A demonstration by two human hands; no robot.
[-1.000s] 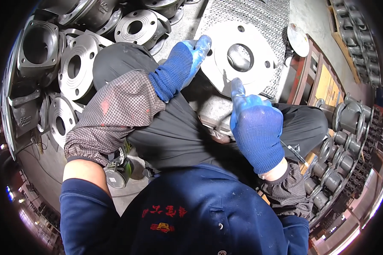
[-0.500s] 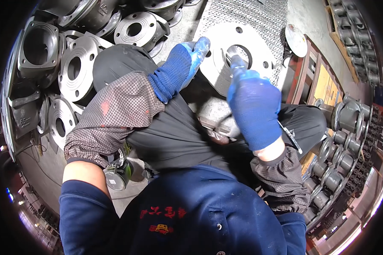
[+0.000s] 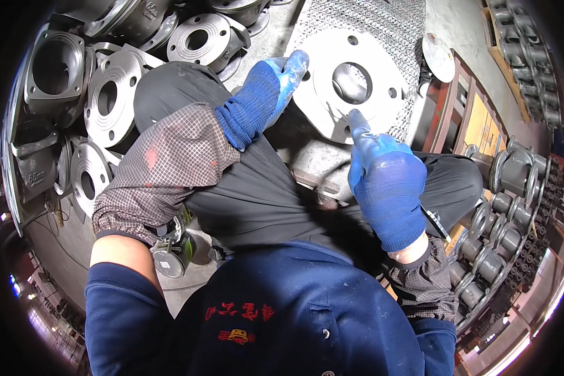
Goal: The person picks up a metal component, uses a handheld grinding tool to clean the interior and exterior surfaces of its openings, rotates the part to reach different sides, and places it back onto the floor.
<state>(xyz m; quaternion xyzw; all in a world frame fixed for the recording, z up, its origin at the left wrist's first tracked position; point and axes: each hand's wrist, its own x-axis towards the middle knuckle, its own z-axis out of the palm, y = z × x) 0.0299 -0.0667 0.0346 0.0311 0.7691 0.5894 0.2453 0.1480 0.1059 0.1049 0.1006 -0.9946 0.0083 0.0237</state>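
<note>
Beyond the person's knees, I am viewing a pale round metal flange (image 3: 324,84), which is overlapping a textured grey sheet (image 3: 357,15) in my view. Both gloved hands are staying apart from each other. At the flange's left edge, the left hand (image 3: 276,86) is pointing its thumb upward; its other fingers are hiding, so I cannot tell whether they are gripping. Over the near edge, the right hand (image 3: 387,172) is extending its index finger; I cannot tell whether the tip is touching. Grey castings (image 3: 124,103) are crowding the left side.
</note>
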